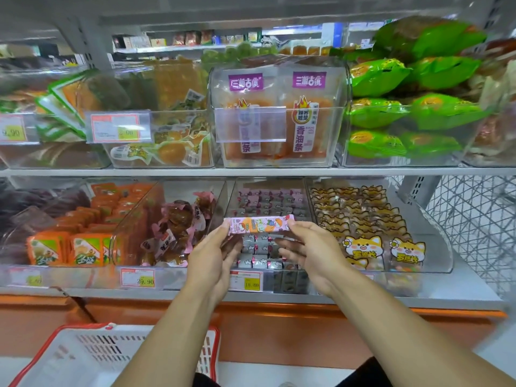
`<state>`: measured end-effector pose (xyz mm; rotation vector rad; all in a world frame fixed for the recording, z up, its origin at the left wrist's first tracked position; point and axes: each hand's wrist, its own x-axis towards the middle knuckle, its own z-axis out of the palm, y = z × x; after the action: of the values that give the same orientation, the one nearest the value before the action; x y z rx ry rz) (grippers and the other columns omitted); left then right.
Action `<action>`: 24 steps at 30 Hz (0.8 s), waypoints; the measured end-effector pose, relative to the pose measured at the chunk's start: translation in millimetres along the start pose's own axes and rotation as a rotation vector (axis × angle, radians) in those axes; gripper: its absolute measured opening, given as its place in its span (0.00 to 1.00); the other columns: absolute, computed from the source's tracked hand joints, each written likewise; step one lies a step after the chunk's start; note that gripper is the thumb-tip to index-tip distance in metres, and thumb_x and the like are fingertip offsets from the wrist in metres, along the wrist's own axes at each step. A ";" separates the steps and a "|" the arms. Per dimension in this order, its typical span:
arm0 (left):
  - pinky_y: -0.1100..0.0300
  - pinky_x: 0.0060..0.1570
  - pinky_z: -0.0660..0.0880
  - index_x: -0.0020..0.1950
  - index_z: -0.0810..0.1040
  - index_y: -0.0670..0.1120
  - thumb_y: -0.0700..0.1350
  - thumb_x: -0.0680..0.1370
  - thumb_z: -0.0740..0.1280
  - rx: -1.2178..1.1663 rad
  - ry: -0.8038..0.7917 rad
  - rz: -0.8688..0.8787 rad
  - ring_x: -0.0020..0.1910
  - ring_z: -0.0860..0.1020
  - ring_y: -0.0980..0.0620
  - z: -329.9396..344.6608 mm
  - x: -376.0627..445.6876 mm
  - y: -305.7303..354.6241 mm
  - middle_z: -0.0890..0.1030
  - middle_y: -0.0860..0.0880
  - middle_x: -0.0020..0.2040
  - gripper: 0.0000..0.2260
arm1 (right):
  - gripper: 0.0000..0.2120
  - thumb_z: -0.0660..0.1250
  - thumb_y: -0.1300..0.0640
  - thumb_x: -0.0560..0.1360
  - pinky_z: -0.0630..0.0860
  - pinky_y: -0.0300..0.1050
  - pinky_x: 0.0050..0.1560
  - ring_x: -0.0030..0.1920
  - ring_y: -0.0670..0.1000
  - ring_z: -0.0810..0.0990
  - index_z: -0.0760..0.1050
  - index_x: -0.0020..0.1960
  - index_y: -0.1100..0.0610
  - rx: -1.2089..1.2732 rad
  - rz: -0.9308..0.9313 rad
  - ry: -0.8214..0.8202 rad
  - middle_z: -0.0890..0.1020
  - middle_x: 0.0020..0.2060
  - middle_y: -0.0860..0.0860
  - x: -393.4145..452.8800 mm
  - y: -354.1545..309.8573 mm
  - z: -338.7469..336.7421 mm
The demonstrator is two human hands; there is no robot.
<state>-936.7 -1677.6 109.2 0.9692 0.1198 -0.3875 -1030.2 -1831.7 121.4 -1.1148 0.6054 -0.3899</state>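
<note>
The snack bar (261, 225) lay level at frame centre, long axis left to right; the left hand (215, 258) pinched one end, the right hand (312, 255) the other, both grips equally near.

My left hand (215, 258) and right hand (310, 252) cover both ends of the bar (261, 224), and its print is too small to read. Behind my hands, the middle of the candy bin (268, 182) is hidden. At seven o'clock the basket (83, 356) is cut off by the bottom edge. At nine o'clock the price tag (12, 131) is blurred and I cannot read its first digit. At two o'clock the green bags (418, 71) are blurred. At twelve o'clock a clear tag holder (251, 124) veils lettering on the orange packs (312, 124), and the far boxes (195, 39) are too small to tell.
</note>
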 end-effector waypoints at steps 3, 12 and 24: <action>0.60 0.45 0.82 0.52 0.83 0.40 0.40 0.80 0.70 0.081 0.049 0.051 0.42 0.85 0.52 -2.3 1.5 -2.8 0.87 0.43 0.46 0.05 | 0.05 0.68 0.60 0.81 0.85 0.51 0.51 0.46 0.55 0.88 0.79 0.56 0.57 0.012 -0.035 -0.007 0.85 0.52 0.55 -0.9 -0.9 1.6; 0.65 0.33 0.78 0.48 0.80 0.39 0.39 0.80 0.68 0.196 0.094 0.134 0.32 0.82 0.54 -1.8 -1.1 -4.5 0.84 0.42 0.40 0.04 | 0.19 0.79 0.62 0.71 0.81 0.38 0.45 0.47 0.46 0.86 0.81 0.56 0.44 -0.326 -0.336 -0.260 0.86 0.50 0.45 -7.7 7.2 5.8; 0.61 0.40 0.81 0.50 0.84 0.45 0.46 0.75 0.73 0.247 -0.220 0.102 0.35 0.81 0.54 5.8 -10.5 -4.7 0.85 0.45 0.41 0.07 | 0.16 0.74 0.43 0.74 0.85 0.47 0.45 0.40 0.54 0.86 0.83 0.50 0.56 -0.201 -0.173 -0.088 0.88 0.43 0.54 0.5 6.3 4.2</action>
<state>-948.5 -1682.0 111.6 1.1642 -0.1808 -0.4184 -1027.2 -1826.5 116.7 -1.3754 0.4793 -0.4327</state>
